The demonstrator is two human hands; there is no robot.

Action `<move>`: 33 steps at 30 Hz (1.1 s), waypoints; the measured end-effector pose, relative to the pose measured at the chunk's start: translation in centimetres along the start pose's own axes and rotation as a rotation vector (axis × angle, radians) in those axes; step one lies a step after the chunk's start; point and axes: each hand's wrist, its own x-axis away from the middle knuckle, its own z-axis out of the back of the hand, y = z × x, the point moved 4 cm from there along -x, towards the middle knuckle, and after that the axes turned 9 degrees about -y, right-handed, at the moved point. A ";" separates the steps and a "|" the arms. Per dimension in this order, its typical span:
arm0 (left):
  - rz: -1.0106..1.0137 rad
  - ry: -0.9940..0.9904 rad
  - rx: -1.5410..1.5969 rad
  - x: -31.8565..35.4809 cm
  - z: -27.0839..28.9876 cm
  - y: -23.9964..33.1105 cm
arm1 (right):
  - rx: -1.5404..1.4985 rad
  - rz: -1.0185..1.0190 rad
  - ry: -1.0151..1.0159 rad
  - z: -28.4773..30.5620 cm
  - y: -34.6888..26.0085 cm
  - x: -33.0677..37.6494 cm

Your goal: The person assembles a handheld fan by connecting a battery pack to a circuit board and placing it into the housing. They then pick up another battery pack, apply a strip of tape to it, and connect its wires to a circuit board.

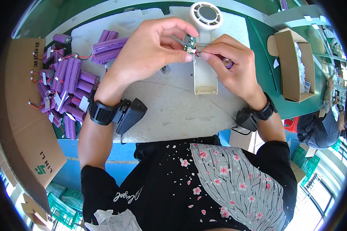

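My left hand (152,48) pinches a small green circuit board (188,41) between thumb and fingers. Thin red and black wires (197,52) run from the board's white connector to my right hand (235,63), whose thumb and forefinger close on them. A purple battery cell (228,63) rests under the curled fingers of that same hand, its end showing. Both hands hover over a white handheld fan (206,17). Its round head points away from me, and its hollow handle shell (205,82) lies open toward me. My fingers partly hide the fan's neck.
Several purple battery cells with wired plugs (69,77) are heaped on the left, and more (110,48) lie behind my left wrist. A pale foam mat (162,104) covers the worktop. Cardboard boxes stand left (31,115) and right (308,65). Another person (320,131) sits far right.
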 end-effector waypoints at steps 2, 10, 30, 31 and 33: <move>-0.057 0.031 0.055 0.0 -0.1 -0.1 | -0.010 -0.007 0.002 0.0 0.1 -0.1; -0.062 0.026 0.070 0.0 0.0 -0.2 | -0.015 -0.013 -0.014 0.1 0.1 0.0; -0.088 0.009 0.039 -0.1 -0.3 -0.1 | -0.038 -0.052 0.005 0.2 0.2 0.0; -0.095 0.008 0.052 -0.1 -0.3 -0.2 | -0.042 -0.052 0.007 0.2 0.3 0.0; -0.100 0.024 0.057 -0.2 -0.4 -0.2 | -0.051 -0.052 0.009 0.2 0.3 0.1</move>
